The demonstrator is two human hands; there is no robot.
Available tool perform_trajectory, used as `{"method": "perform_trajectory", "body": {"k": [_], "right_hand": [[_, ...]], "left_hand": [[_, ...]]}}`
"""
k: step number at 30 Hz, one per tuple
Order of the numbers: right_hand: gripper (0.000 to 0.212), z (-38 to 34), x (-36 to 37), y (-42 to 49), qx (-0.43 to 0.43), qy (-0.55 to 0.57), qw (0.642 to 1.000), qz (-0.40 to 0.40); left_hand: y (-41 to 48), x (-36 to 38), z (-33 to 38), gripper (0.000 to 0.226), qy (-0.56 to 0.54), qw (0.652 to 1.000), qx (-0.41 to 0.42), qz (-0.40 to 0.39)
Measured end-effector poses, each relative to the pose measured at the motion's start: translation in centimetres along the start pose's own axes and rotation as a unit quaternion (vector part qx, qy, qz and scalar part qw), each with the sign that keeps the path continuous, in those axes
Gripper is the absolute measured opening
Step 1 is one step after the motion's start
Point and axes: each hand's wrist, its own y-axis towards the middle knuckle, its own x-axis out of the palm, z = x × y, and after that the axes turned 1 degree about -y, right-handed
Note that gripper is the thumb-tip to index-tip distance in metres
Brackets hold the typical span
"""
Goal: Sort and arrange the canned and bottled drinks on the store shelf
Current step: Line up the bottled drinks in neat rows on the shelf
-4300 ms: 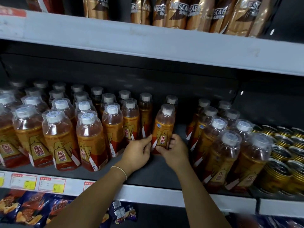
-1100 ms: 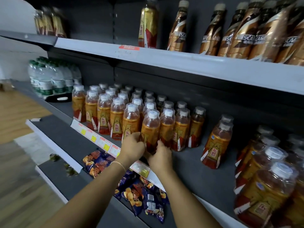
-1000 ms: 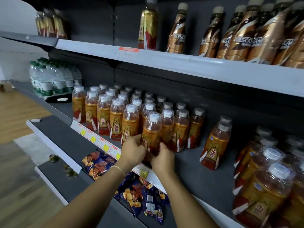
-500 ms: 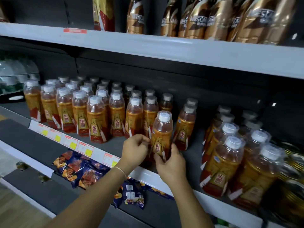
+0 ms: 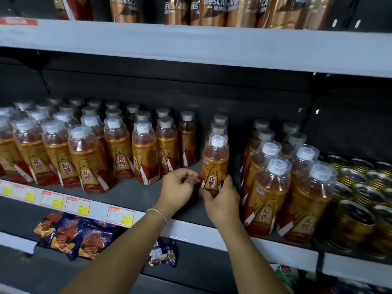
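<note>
One orange drink bottle (image 5: 215,164) has moved rightward from the front of the big block of matching bottles (image 5: 84,158). It now stands upright at the head of the short column (image 5: 220,122) in the gap. That column gains a front bottle, so the sorting looks partway done. Just left of the bottle, the left hand (image 5: 180,187) has its fingers curled with the tips at the label's edge; whether it pinches or only touches I cannot tell. The right hand (image 5: 222,200) grips the bottle's base, thumb across the front.

Far left of the bottle and lower, price tags (image 5: 77,205) line the edge of the shelf (image 5: 131,194), with snack packets (image 5: 74,236) on the level beneath. Above the bottle, brown coffee bottles (image 5: 212,9) fill the upper level. Just right of the bottle stands a second block of matching bottles (image 5: 273,187), close to the right hand and likely to be knocked if that hand pulls out sideways. Farther right of the bottle, gold cans (image 5: 360,198) sit packed together.
</note>
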Motion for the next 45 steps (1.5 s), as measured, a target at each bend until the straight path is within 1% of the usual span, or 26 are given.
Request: {"method": "perform_trajectory", "body": {"k": [6,9,12,15,18,21,25,27,29,31,33,35,36,37,39,40,41,43,44,45], "right_hand": [[0.095,0.2,0.8,-0.1,0.001,0.0,0.999,0.034],[0.094,0.2,1.2,-0.2,0.0,-0.035,0.999,0.035],[0.094,0.4,1.3,-0.1,0.005,-0.059,0.998,0.034],[0.096,0.5,1.3,-0.2,0.007,-0.077,0.996,0.037],[0.098,0.4,1.2,-0.2,0.014,-0.1,0.994,0.039],[0.095,0.3,1.1,-0.3,0.014,-0.117,0.992,0.05],[0.09,0.2,1.3,-1.0,0.014,-0.171,0.981,0.086],[0.086,0.2,1.4,-1.2,0.012,-0.211,0.972,0.102],[0.08,0.3,1.5,-1.1,0.008,-0.228,0.967,0.115],[0.074,0.1,1.4,-1.1,0.0,-0.218,0.965,0.147],[0.06,-0.1,1.3,-1.4,-0.027,-0.16,0.963,0.215],[0.046,-0.4,1.4,-2.2,-0.082,-0.119,0.951,0.275],[0.041,-0.9,1.8,-2.6,-0.115,-0.118,0.948,0.272],[0.036,-1.5,2.5,-3.0,-0.153,-0.115,0.95,0.246],[0.024,-3.5,4.6,-3.3,-0.205,-0.095,0.961,0.159],[0.021,-4.8,5.8,-3.1,-0.211,-0.082,0.967,0.12],[0.029,-6.1,7.1,-2.5,-0.208,-0.07,0.972,0.082],[0.054,-8.7,9.7,-0.9,-0.178,-0.04,0.983,-0.001],[0.065,-9.9,10.9,-0.1,-0.156,-0.031,0.987,-0.031],[0.071,-10.7,12.0,0.6,-0.136,-0.034,0.989,-0.041]], "left_hand": [[-0.3,-0.3,-1.1,0.048,-0.013,0.998,-0.005,-0.055],[-0.4,-0.5,-1.4,0.045,-0.007,0.997,0.014,-0.074],[-0.3,-0.7,-1.8,0.036,-0.004,0.995,0.016,-0.095],[-0.3,-0.7,-2.0,0.033,0.002,0.995,0.032,-0.097],[-0.4,-0.7,-1.7,0.032,0.015,0.994,0.06,-0.088],[-0.8,-1.6,-0.9,0.032,0.008,0.995,0.076,-0.068],[-1.2,-5.6,-0.8,0.035,0.04,0.985,0.168,-0.022],[-0.7,-8.1,-1.3,0.035,0.067,0.978,0.197,0.022],[-0.1,-10.5,-2.0,0.039,0.09,0.976,0.185,0.074],[0.2,-12.2,-3.0,0.043,0.108,0.976,0.164,0.097],[0.3,-13.0,-3.7,0.046,0.117,0.977,0.144,0.102],[0.2,-12.8,-4.0,0.05,0.138,0.975,0.142,0.099],[0.1,-12.7,-4.1,0.053,0.149,0.974,0.145,0.093],[0.0,-12.5,-4.1,0.056,0.155,0.973,0.148,0.088],[0.1,-12.5,-4.2,0.062,0.136,0.976,0.14,0.093],[0.2,-12.6,-4.3,0.063,0.115,0.979,0.131,0.103],[0.2,-12.8,-4.4,0.063,0.093,0.981,0.122,0.116],[0.1,-13.0,-4.4,0.061,0.054,0.982,0.109,0.141],[0.1,-13.1,-4.4,0.059,0.038,0.983,0.105,0.148],[0.0,-13.2,-4.4,0.057,0.024,0.983,0.104,0.151]]}}
